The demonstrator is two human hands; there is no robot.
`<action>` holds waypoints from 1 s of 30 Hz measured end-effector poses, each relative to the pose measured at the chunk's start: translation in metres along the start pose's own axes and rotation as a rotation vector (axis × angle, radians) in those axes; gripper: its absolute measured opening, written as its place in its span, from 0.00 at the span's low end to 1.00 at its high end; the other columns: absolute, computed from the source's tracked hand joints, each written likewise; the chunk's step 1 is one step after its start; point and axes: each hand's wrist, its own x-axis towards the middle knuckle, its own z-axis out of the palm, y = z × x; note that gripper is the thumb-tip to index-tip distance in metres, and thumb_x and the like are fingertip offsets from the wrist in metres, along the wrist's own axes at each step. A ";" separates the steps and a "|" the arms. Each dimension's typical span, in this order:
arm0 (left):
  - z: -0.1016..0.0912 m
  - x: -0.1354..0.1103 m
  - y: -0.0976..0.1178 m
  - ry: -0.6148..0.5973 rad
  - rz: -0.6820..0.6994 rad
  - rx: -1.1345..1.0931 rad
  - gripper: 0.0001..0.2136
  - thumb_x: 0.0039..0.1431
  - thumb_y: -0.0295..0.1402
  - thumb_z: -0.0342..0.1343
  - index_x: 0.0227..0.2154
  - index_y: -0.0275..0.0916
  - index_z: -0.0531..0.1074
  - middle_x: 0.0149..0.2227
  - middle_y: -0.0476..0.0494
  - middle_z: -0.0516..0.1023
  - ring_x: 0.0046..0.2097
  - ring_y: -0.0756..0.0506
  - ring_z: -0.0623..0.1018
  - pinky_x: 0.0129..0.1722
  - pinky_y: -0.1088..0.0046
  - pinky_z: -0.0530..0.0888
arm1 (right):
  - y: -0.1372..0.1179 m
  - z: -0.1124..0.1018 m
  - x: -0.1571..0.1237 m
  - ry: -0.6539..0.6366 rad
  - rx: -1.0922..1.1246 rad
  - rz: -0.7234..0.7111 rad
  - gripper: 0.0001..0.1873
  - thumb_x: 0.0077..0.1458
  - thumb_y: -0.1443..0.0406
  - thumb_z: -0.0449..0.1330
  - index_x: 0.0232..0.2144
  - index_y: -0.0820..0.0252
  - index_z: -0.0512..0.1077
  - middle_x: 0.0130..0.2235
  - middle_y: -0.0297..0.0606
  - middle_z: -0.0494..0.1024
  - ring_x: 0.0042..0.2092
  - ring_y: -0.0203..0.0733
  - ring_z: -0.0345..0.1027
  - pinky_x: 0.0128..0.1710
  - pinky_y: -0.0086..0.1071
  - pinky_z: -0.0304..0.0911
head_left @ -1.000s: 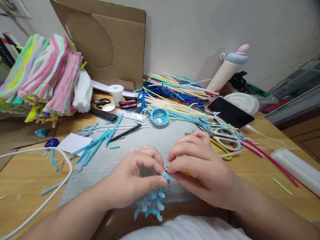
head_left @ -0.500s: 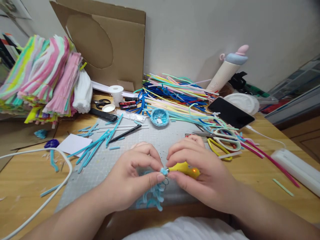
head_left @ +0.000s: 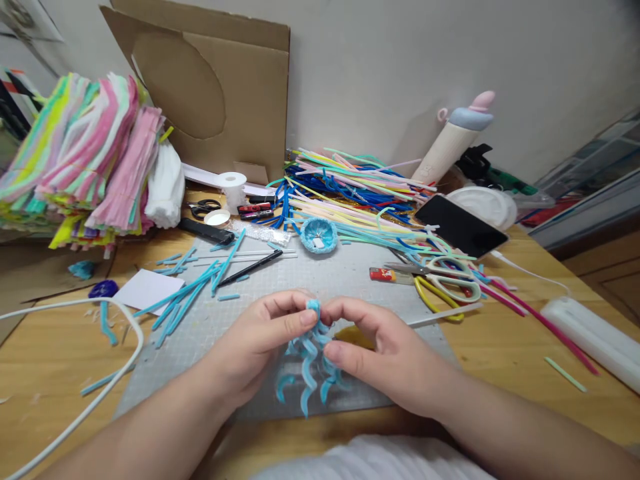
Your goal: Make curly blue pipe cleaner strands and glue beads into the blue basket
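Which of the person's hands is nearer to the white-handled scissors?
Right. The right hand is below and slightly left of the white-handled scissors in the picture; the left hand is farther left, pinching the blue curled piece.

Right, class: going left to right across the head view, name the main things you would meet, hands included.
Fuzzy stick bundles → left hand → curly blue piece → right hand → phone → long white block.

"What's underneath?"
"A wooden table (head_left: 515, 357), with a grey mat (head_left: 200, 340) lying across mid-frame."
"And towards the right edge?"
"A long white block (head_left: 590, 333), magenta strips (head_left: 555, 337) and one short green strip (head_left: 565, 374)."
"Left?"
"A dark-blue round piece (head_left: 103, 289), beside the mat."
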 end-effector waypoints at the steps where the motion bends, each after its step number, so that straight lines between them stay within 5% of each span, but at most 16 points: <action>1: -0.001 0.000 -0.001 -0.009 -0.020 -0.031 0.11 0.44 0.37 0.68 0.30 0.39 0.78 0.31 0.46 0.76 0.35 0.46 0.73 0.36 0.72 0.67 | 0.000 0.000 0.000 -0.002 0.028 0.010 0.07 0.50 0.62 0.63 0.34 0.55 0.72 0.37 0.35 0.78 0.41 0.43 0.72 0.44 0.40 0.68; 7: -0.005 0.001 -0.002 -0.074 -0.039 -0.115 0.12 0.44 0.37 0.68 0.31 0.38 0.79 0.31 0.45 0.77 0.34 0.47 0.73 0.36 0.74 0.69 | 0.001 -0.005 0.001 -0.138 0.397 0.154 0.14 0.49 0.53 0.65 0.30 0.57 0.72 0.32 0.33 0.73 0.32 0.36 0.66 0.33 0.32 0.64; 11: -0.004 -0.001 0.000 -0.150 0.003 -0.112 0.12 0.46 0.38 0.68 0.32 0.37 0.80 0.33 0.46 0.76 0.35 0.49 0.72 0.37 0.76 0.68 | 0.002 -0.007 0.001 -0.196 0.589 0.210 0.12 0.49 0.56 0.67 0.30 0.57 0.73 0.31 0.31 0.72 0.31 0.32 0.64 0.32 0.28 0.61; 20: -0.002 0.000 0.000 -0.079 0.159 0.054 0.10 0.45 0.39 0.68 0.28 0.39 0.79 0.33 0.48 0.72 0.36 0.48 0.70 0.37 0.75 0.67 | -0.001 -0.005 -0.001 -0.127 0.376 0.087 0.07 0.51 0.61 0.64 0.27 0.57 0.71 0.32 0.32 0.71 0.34 0.35 0.63 0.33 0.30 0.59; 30: -0.006 0.002 -0.003 -0.116 0.195 0.074 0.14 0.42 0.42 0.69 0.30 0.39 0.78 0.33 0.49 0.71 0.35 0.49 0.70 0.36 0.76 0.67 | -0.002 -0.005 0.002 -0.121 0.542 0.160 0.10 0.48 0.59 0.67 0.26 0.59 0.73 0.30 0.32 0.71 0.31 0.34 0.61 0.31 0.29 0.56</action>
